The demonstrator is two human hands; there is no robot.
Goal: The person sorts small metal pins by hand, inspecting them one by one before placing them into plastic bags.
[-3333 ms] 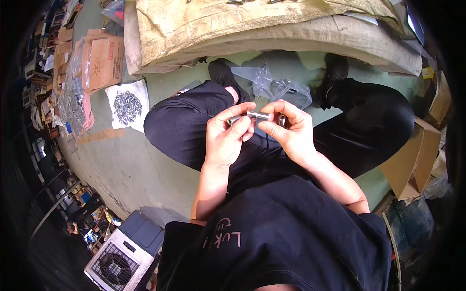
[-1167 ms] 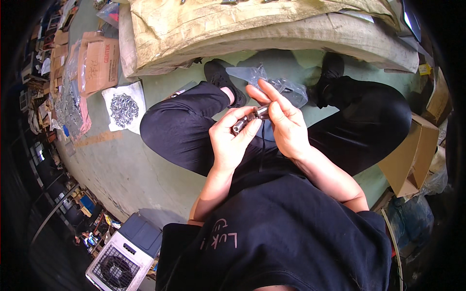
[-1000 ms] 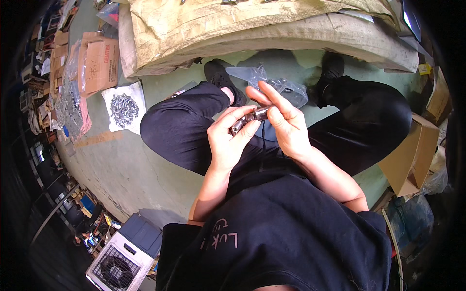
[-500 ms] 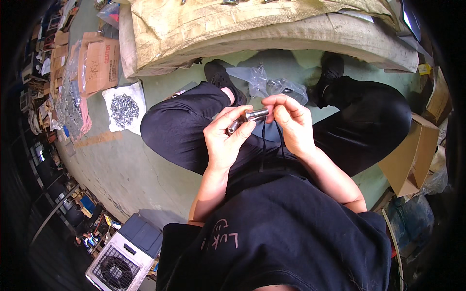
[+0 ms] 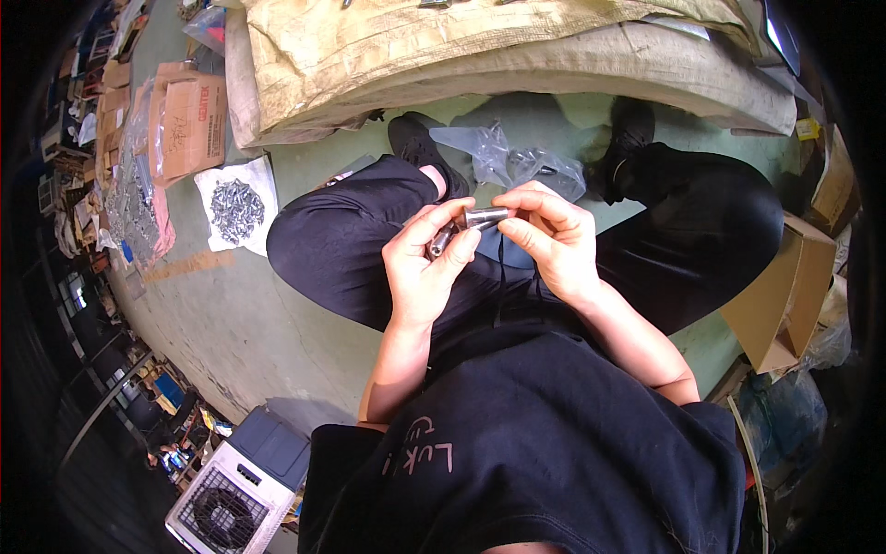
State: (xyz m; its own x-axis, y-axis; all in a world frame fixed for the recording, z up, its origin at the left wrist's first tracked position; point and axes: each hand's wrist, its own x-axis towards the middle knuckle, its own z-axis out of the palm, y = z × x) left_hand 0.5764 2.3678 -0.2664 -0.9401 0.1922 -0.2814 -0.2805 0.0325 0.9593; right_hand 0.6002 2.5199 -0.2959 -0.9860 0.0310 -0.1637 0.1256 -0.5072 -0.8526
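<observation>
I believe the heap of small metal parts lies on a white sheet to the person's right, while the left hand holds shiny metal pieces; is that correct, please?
Not quite: the head view shows the heap of small metal parts on its white sheet to the person's left. The left hand does hold shiny metal pieces.

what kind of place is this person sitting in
Probably a workshop or small factory floor: there is a heap of small metal parts on a white sheet, a boxy fan unit, and a shiny metal piece in the person's left hand.
</observation>
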